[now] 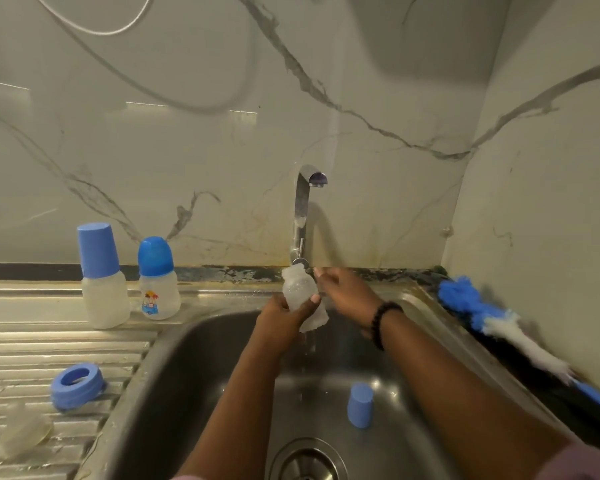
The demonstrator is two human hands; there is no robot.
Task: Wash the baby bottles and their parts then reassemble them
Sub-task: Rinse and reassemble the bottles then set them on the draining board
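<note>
While water drips below it, the left hand grips a clear uncapped bottle, tilted above the steel sink. Beside it, the right hand reaches toward the tap base, fingers loosely curled; its grasp cannot be determined. A blue cap stands in the basin. On the draining board lie a blue collar ring and two capped bottles. Marble-patterned wall behind.
</note>
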